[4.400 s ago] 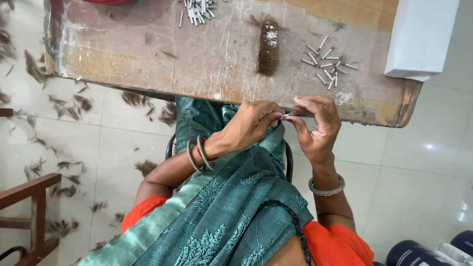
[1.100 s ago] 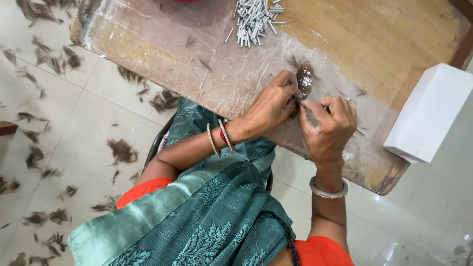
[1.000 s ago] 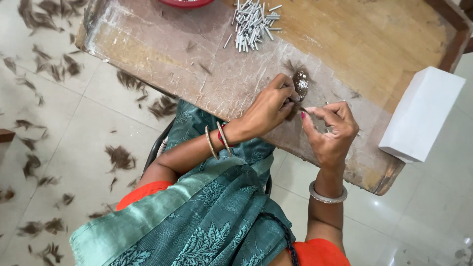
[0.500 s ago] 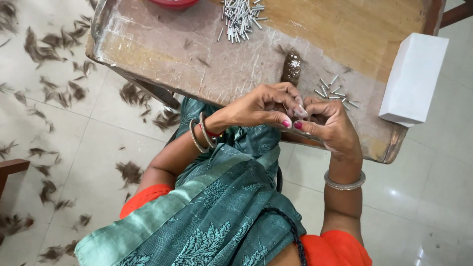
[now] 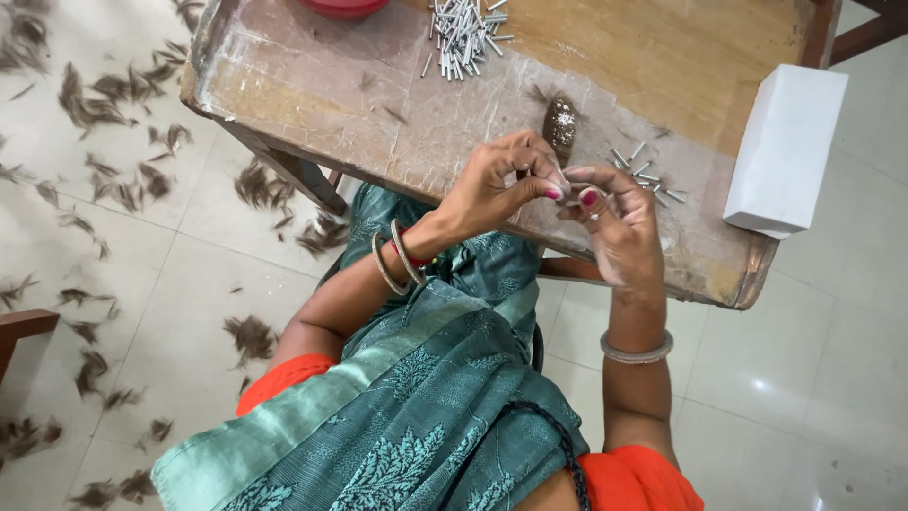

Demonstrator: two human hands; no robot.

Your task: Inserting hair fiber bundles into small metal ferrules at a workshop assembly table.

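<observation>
Both hands meet above the bench's (image 5: 312,90) near edge: left hand (image 5: 497,185) and right hand (image 5: 615,227) grip, fingertips pinched narrow, one small metal pin (image 5: 569,194).

White box (image 5: 785,149) on table's (image 5: 312,90) right edge, red bowl (image 5: 342,8) at back, hair clumps (image 5: 251,336) on floor.

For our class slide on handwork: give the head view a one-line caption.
Both hands, left hand and right hand, pinch a small piece over a worn wooden table strewn with small metal pins.

Bright, even daylight; sharp focus; glare on floor tiles (image 5: 757,386)
</observation>
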